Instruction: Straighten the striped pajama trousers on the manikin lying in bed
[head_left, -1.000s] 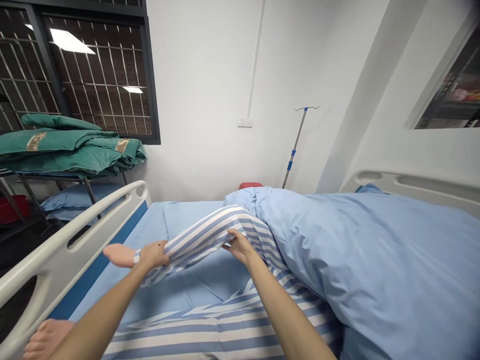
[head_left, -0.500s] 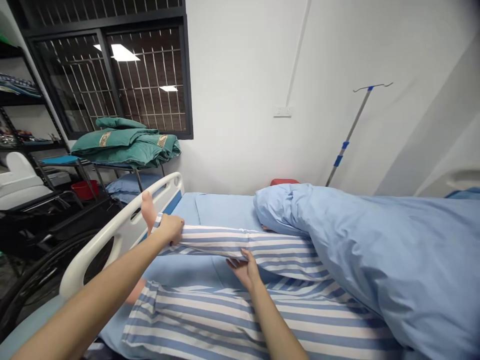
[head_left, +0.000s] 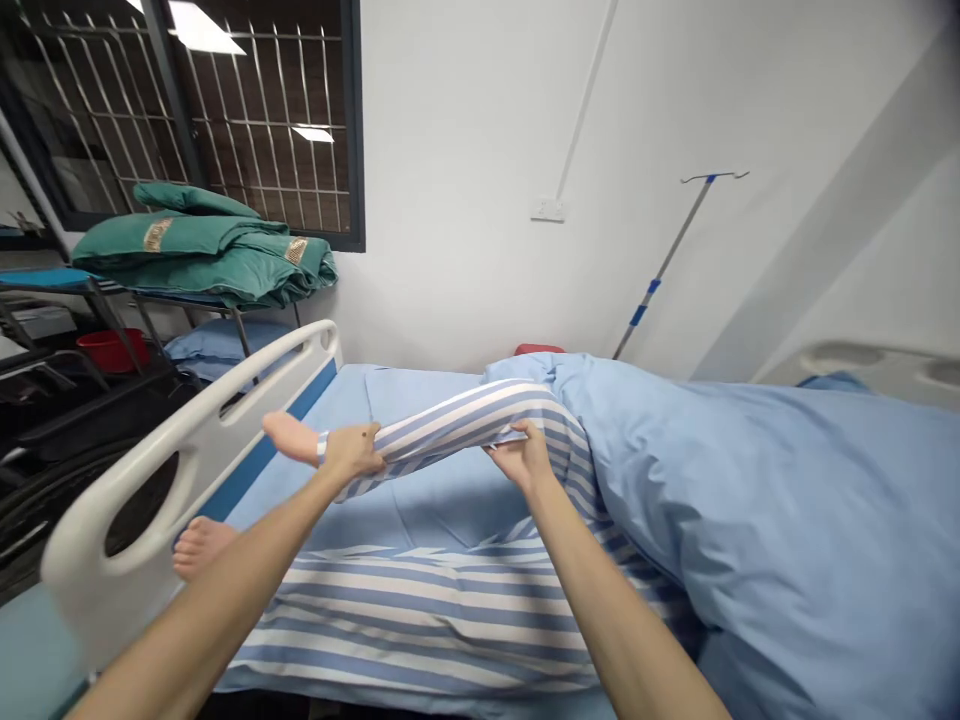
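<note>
The far leg [head_left: 465, 415], in blue-and-white striped trousers, is bent with its knee raised off the bed. My left hand [head_left: 351, 452] is wrapped around it just above the ankle, beside the bare foot [head_left: 291, 437]. Under the leg near the knee, my right hand [head_left: 525, 458] grips from below, thumb on the near side and fingers partly hidden. The near leg [head_left: 420, 610] lies straight on the bed in the same striped cloth, its bare foot [head_left: 201, 545] partly behind my left forearm. A blue quilt [head_left: 720, 490] covers what lies beyond the thighs.
A white footboard [head_left: 112, 520] borders the bed on the left. Behind it, green folded bedding [head_left: 202, 250] rests on a chair, near a red bucket [head_left: 112, 350]. An IV pole [head_left: 667, 260] stands by the wall, and a headboard [head_left: 847, 360] is at the right.
The far leg has gone from nearly straight to bent, its knee lifted. My right hand has moved right along it toward the knee. The view has shifted slightly.
</note>
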